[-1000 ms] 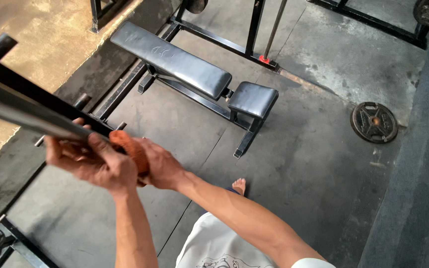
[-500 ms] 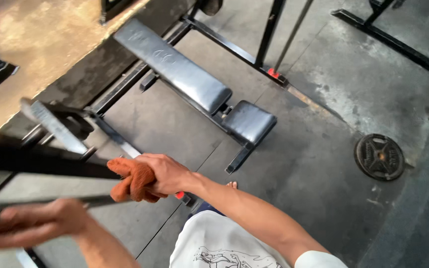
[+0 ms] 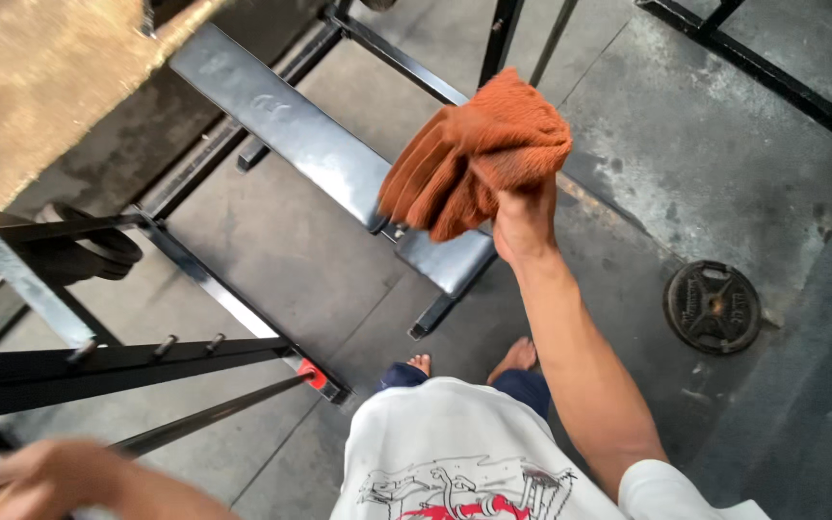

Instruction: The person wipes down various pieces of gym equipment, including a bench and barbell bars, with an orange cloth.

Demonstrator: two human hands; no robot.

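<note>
On a stained concrete gym floor [image 3: 647, 125] above a black bench [image 3: 281, 125], the right hand [image 3: 524, 220] lifts a bunched orange cloth [image 3: 474, 154] clear, clenched tightly around it, while the blurred left hand [image 3: 36, 477] rests on a steel bar [image 3: 206, 419], grip unclear.

Black padded bench [image 3: 281, 125]; weight plate [image 3: 712, 306] on floor; black rack [image 3: 98, 366].

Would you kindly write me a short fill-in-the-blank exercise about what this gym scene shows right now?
1. The right hand holds up a bunched ____ cloth.
2. The padded bench on the floor is ____ in colour.
3. A round weight plate lies flat on the ____.
4. The left hand, blurred at the lower left, is nearest to a thin metal ____.

Missing words: orange; black; floor; bar
</note>
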